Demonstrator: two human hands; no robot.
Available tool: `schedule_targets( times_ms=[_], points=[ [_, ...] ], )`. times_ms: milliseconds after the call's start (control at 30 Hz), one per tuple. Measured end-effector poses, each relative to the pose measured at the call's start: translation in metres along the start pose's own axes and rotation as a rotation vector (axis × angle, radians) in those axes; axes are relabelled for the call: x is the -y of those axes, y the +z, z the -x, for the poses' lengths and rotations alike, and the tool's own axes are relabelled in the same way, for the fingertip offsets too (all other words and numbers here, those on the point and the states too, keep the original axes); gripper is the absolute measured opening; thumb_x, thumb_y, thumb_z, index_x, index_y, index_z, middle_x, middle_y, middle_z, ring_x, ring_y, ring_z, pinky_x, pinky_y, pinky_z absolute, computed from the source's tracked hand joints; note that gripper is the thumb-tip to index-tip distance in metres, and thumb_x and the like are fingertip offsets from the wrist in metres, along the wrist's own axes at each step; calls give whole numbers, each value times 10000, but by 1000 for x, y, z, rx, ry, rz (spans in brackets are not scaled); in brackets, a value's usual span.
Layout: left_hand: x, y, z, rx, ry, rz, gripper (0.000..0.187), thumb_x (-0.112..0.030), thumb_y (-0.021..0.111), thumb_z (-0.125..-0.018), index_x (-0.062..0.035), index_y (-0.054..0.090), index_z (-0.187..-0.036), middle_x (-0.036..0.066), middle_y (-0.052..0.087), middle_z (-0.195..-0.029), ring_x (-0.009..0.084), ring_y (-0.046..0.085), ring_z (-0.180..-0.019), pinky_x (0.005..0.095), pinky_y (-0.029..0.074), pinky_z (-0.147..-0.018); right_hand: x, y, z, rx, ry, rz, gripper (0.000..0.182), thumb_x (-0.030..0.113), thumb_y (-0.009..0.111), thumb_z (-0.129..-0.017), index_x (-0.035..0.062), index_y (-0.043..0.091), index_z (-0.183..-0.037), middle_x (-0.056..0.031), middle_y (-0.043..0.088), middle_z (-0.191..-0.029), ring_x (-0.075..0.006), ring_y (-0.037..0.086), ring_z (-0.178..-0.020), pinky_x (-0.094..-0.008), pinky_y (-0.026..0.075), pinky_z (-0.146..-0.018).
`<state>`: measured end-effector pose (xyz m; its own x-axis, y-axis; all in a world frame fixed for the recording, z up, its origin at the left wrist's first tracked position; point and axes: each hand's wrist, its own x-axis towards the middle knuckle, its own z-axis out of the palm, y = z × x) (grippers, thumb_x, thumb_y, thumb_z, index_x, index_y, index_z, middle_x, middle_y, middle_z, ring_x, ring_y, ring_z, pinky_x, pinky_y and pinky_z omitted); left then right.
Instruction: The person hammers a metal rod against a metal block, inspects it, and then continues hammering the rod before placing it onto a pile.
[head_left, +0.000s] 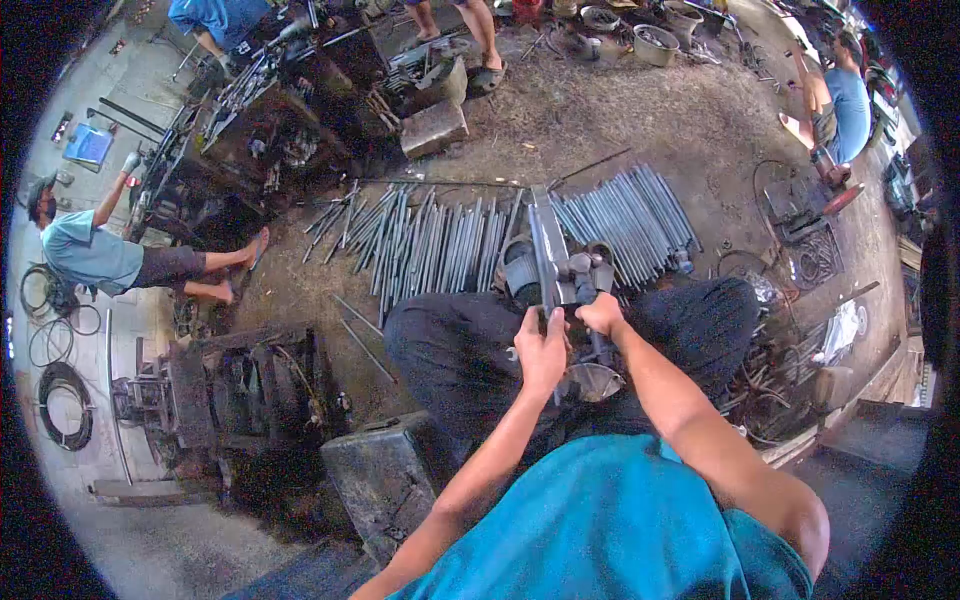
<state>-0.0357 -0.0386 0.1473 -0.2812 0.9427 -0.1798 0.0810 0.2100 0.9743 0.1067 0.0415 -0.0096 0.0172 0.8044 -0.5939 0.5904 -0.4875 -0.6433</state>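
Observation:
A long grey metal bar [545, 245] points away from me between my knees. My left hand [543, 352] is closed round its near end, thumb on top. Just to the right, my right hand [600, 314] is closed against a dark metal device [585, 272] with rounded parts; what its fingers grip is hidden. Under the hands lies a round metal piece [592, 382], partly covered. Beyond the bar, many thin metal rods lie on the floor in a left pile [440, 240] and a right pile [635, 225].
A dark metal box [385, 475] stands by my left leg, near a greasy machine [245, 390]. One person [95, 250] sits at a long machine on the left; another person [848, 105] sits at the far right. Buckets [656, 45] stand at the back.

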Motion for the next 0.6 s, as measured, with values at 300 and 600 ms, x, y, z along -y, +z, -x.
schedule_targets(
  times_ms=[300, 600],
  points=[
    [-6, -4, -34, 57, 31, 269, 209, -175, 536, -963, 3, 504, -859, 66, 575, -734, 113, 530, -541, 278, 484, -500, 28, -5, -9, -75, -154, 391, 459, 312, 641, -600, -66, 674, -859, -289, 652, -930, -403, 647, -915, -443, 526, -799],
    [-40, -22, -69, 75, 80, 176, 208, -157, 550, -956, 10, 507, -840, 65, 592, -688, 102, 540, -519, 263, 479, -485, 25, -31, -30, -19, -464, 347, 504, 261, 798, -514, -41, 660, -893, -235, 671, -840, -360, 666, -825, -418, 521, -732]
  ],
)
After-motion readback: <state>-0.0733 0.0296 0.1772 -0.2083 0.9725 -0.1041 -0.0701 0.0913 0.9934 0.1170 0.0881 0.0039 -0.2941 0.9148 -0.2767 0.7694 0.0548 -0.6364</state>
